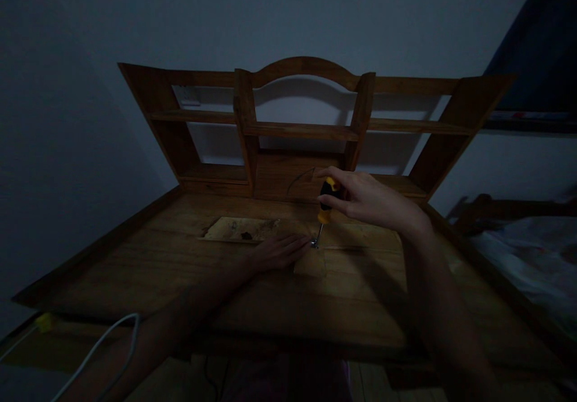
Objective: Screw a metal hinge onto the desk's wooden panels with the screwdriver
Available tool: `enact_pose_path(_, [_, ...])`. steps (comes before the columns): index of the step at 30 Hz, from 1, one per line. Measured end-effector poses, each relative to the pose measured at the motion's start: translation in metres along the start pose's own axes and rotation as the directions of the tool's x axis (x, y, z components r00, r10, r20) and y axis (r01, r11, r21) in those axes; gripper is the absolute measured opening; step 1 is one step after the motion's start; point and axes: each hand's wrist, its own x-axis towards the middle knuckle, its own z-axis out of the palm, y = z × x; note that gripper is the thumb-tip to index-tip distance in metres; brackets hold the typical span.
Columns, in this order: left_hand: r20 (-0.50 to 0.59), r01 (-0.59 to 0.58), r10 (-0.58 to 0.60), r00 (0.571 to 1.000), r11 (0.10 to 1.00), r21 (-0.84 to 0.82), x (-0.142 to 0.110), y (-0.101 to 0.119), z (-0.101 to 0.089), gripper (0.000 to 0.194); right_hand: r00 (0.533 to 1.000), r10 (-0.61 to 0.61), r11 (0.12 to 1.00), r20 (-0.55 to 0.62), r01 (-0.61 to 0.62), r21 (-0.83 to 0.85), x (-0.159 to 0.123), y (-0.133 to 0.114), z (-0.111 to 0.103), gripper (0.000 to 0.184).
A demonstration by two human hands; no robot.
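My right hand [356, 194] is closed around the yellow and black handle of a screwdriver [323, 214]. The screwdriver stands slightly tilted, its metal shaft pointing down to a small shiny metal piece [314, 243] on the wooden desk top [216, 294]. Flat on the wood lies my left hand [282, 250], fingers stretched out, with the fingertips at the metal piece. Just below that piece is a paler, squarish wooden patch [311, 264]. The dim light hides the exact contact between tip and metal.
A wooden shelf unit [302, 130] rises at the back of the desk against the wall. Left of centre, a pale rough strip [241, 229] with a dark hole marks the desk top. A white cable [108, 333] crosses near my left forearm. Whitish bundled material [532, 258] lies at the right.
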Motion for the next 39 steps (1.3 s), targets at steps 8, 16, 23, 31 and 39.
enact_pose_path(8, [-0.030,-0.014,0.013,0.999,1.000,-0.019,-0.004,0.000,0.008,0.038,0.999,-0.035,0.998,-0.026,0.034,-0.055,0.000,0.001,0.002,0.048])
enact_pose_path(16, [-0.044,-0.014,0.012,0.999,0.999,-0.043,-0.004,-0.001,0.012,0.038,0.999,0.025,0.995,-0.039,-0.028,-0.091,0.004,-0.004,0.005,0.044])
enact_pose_path(23, [-0.020,0.002,-0.003,1.000,0.999,-0.052,-0.001,0.001,0.008,0.037,0.996,-0.016,0.996,-0.086,0.009,-0.085,0.006,-0.003,0.007,0.040])
enact_pose_path(31, [-0.030,-0.009,0.007,1.000,0.996,-0.085,0.000,-0.001,0.003,0.039,0.998,0.023,0.996,-0.057,-0.028,-0.086,0.005,0.001,0.005,0.050])
enact_pose_path(39, [0.022,0.034,-0.033,0.999,0.998,-0.048,-0.006,-0.001,0.010,0.046,0.998,0.013,0.997,-0.069,-0.018,-0.071,0.004,0.000,0.003,0.035])
